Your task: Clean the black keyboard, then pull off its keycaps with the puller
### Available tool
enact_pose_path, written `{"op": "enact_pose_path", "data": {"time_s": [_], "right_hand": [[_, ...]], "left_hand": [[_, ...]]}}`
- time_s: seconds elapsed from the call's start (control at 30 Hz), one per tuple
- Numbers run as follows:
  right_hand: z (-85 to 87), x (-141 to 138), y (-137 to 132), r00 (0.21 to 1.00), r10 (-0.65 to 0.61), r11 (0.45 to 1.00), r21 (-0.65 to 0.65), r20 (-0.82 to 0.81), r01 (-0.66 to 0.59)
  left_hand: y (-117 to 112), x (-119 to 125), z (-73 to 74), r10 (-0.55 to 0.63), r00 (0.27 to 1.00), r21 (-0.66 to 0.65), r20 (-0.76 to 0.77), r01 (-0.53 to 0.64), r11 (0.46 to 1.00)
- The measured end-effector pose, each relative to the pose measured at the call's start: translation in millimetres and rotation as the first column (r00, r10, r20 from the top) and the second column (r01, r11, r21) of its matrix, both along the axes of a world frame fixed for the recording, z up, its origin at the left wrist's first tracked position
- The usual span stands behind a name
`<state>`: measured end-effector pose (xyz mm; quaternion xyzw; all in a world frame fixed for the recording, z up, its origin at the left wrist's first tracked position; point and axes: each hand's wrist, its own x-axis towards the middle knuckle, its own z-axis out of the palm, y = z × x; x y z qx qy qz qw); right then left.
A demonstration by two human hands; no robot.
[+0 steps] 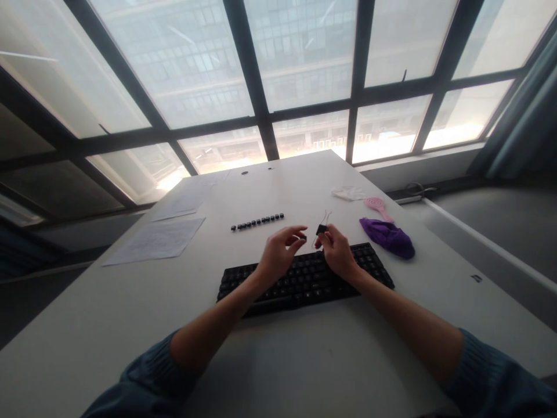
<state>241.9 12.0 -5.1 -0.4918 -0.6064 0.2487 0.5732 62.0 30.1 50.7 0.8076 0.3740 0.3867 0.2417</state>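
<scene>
My left hand (281, 249) is raised over a black keyboard (308, 278), thumb and fingers curled around a small black keycap (303, 237). Just to its right, my right hand (337, 249) pinches a black binder clip (321, 229). One wire handle of the clip points up and away, the other down. The two hands are close but apart. Beyond them a row of several black keycaps (257, 222) lies on the white table. My forearms cover part of the keyboard's front edge.
White paper sheets (156, 244) lie at the left of the table (209, 360). On the right are a purple cloth pouch (386, 237), a pink hairbrush (376, 204) and a clear plastic bag (348, 193). Large windows (304, 58) stand behind the far edge.
</scene>
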Motion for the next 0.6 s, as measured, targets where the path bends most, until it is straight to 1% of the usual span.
{"op": "enact_pose_path", "data": {"time_s": [0.07, 0.13, 0.2, 0.27, 0.33, 0.43, 0.53, 0.6], "right_hand": [[-0.3, 0.2, 0.3, 1.0, 0.005, 1.0, 0.003, -0.003, -0.005], [-0.6, 0.4, 0.5, 1.0, 0.006, 1.0, 0.004, -0.006, -0.006], [-0.9, 0.5, 0.6, 1.0, 0.006, 1.0, 0.003, -0.002, -0.006], [-1.0, 0.5, 0.6, 1.0, 0.006, 1.0, 0.002, 0.004, -0.006], [-0.7, 0.4, 0.6, 1.0, 0.007, 1.0, -0.002, 0.005, -0.007], [0.0, 0.1, 0.6, 1.0, 0.011, 1.0, -0.014, 0.001, -0.011], [0.5, 0.2, 0.2, 1.0, 0.013, 1.0, -0.024, 0.004, -0.012], [0.5, 0.5, -0.2, 1.0, 0.014, 1.0, -0.027, 0.01, -0.013]], "left_hand": [[20.0, -10.3, 12.8, 0.043, 0.999, -0.028, 0.008, -0.042, 0.999], [47.5, -20.2, 22.2, 0.119, 0.993, -0.069, 0.008, -0.118, 0.991], [78.6, -27.6, 27.2, 0.18, 0.983, -0.075, -0.029, -0.182, 0.98], [108.9, -31.0, 28.0, 0.244, 0.965, -0.024, -0.1, -0.247, 0.969], [135.7, -30.6, 25.0, 0.258, 0.949, 0.02, -0.18, -0.258, 0.966], [168.0, -25.6, 15.0, 0.211, 0.926, 0.064, -0.312, -0.201, 0.977], [191.2, -20.4, 2.5, 0.175, 0.871, 0.071, -0.458, -0.16, 0.985], [202.1, -18.0, -4.9, 0.155, 0.847, 0.055, -0.509, -0.148, 0.987]]}}
